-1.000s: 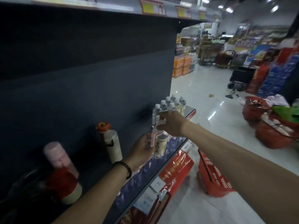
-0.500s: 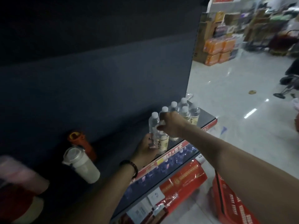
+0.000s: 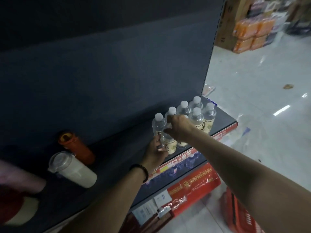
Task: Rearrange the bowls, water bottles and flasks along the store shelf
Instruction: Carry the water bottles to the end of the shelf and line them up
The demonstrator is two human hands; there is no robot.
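Several clear water bottles [image 3: 199, 115] with white caps stand in a cluster at the right end of the dark shelf [image 3: 117, 148]. My right hand [image 3: 178, 126] grips the top of the front bottle [image 3: 170, 145] from above. My left hand [image 3: 155, 153] holds the same bottle low on its side, by its cream label. Further left on the shelf stand an orange flask [image 3: 79, 147] and a white flask [image 3: 74, 169] with a clear lid. A pink and a red-and-cream flask [image 3: 16, 199] are blurred at the left edge.
A dark back panel rises behind the shelf. Below its red price strip [image 3: 190, 157] hang red packaged goods [image 3: 193, 189]. A red basket [image 3: 235, 214] sits on the pale floor at the lower right. Orange boxes [image 3: 252, 34] are stacked across the aisle.
The camera has tilted down and to the left, towards the shelf. Both hands stay on the front water bottle, which has come down onto the shelf beside the cluster.
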